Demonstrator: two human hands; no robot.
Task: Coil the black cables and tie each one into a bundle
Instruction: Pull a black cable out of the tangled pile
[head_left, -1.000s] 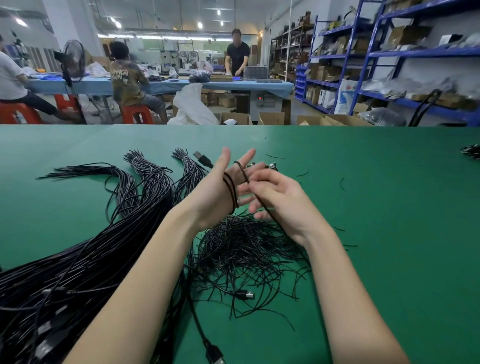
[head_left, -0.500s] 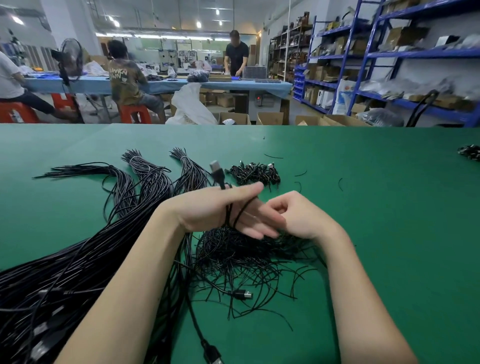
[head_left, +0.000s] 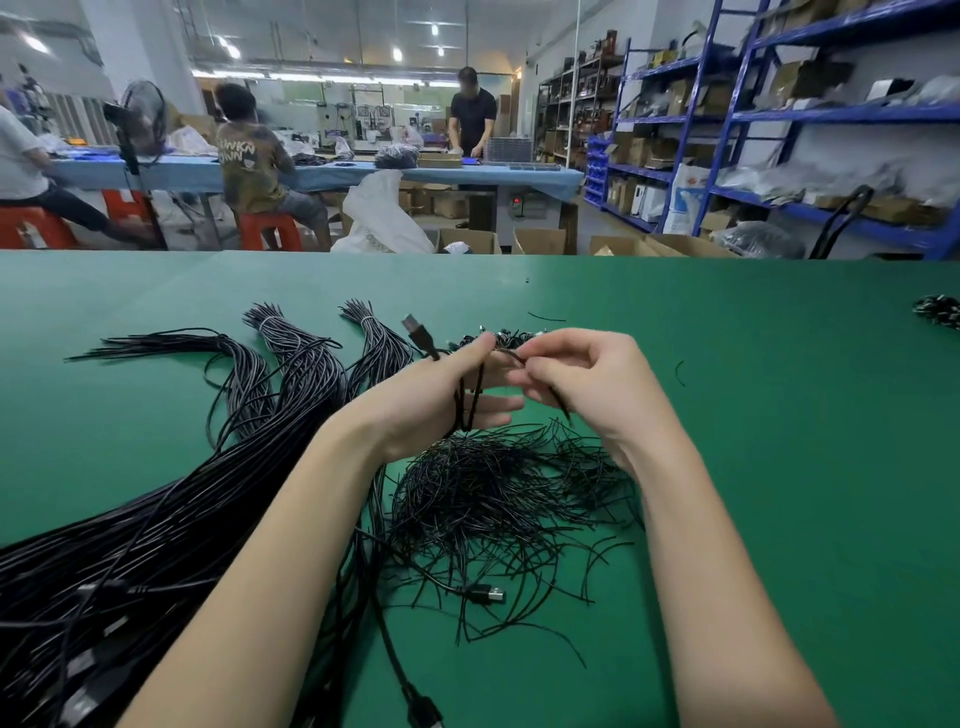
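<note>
Far to my left a thick sheaf of loose black cables (head_left: 171, 525) fans across the green bench (head_left: 779, 467), its far ends gathered in three tufts. My left hand (head_left: 441, 400) serves as the former: the cable I am coiling (head_left: 470, 397) runs in a few turns around its straight fingers, and its USB plug (head_left: 418, 332) sticks up just beyond my knuckles. Below both hands lies a tangled heap of thin black tie wires (head_left: 498, 499), with another plug (head_left: 485, 594) at its near edge. My right hand (head_left: 582, 384) pinches the cable's tail end against the coil. To do this well, I think I should keep the turns snug and side by side, pin the tail before sliding the coil off, then wrap a tie tight around its middle. Nothing on the bench is a container. Cardboard boxes (head_left: 540, 240) stand on the floor beyond; I cannot see their contents.
</note>
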